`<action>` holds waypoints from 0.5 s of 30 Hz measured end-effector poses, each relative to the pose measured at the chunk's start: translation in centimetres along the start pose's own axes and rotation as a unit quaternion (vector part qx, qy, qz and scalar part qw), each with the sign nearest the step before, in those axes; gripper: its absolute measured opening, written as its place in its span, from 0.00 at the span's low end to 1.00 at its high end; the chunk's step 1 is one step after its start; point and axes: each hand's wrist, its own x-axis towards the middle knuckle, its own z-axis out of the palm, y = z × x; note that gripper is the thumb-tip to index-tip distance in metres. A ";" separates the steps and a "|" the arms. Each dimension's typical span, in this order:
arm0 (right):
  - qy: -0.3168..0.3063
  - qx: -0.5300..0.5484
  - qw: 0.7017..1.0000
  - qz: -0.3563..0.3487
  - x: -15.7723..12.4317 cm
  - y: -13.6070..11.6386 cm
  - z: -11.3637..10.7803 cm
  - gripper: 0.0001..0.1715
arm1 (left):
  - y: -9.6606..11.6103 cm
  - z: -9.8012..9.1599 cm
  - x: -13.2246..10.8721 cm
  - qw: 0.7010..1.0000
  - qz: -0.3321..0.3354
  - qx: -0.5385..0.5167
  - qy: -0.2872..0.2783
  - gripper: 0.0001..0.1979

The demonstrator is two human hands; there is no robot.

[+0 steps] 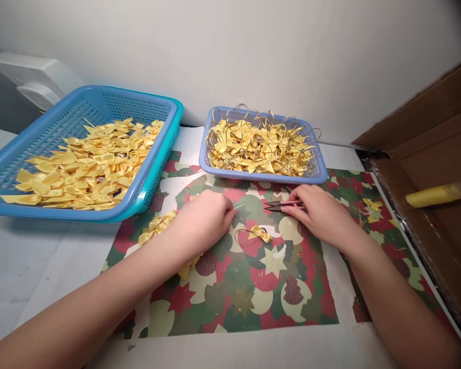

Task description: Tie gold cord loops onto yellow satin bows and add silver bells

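Note:
My left hand is closed in a pinch, and a thin pale strand sticks out to the right from between thumb and finger. Whether it is wire or cord is unclear. Thumb and fingers of my right hand are closed on small thread snips, whose dark blades are apart and point left. Between and below both hands lies a yellow ribbon bow with a loop of gold cord. More yellow bows are on the mat beside my left forearm, partly hidden by it.
A blue basket of yellow bows stands at left, nested in a turquoise one. Behind the hands, a smaller blue basket holds bows with gold loops. A patterned mat covers the table. Cardboard and a yellow tube are at right.

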 end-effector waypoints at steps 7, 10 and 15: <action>0.026 0.057 0.989 -0.135 -1.0 -2.6 0.8 0.10 | 0.0 0.9 0.3 0.996 0.010 0.091 0.010 0.12; 0.000 0.093 0.969 -0.228 -2.0 -4.4 1.4 0.11 | -0.2 1.0 0.3 0.996 0.035 0.074 0.028 0.11; 0.044 0.045 0.966 -0.251 -2.1 -4.9 2.6 0.05 | -0.5 0.9 0.1 0.994 0.067 0.025 0.082 0.11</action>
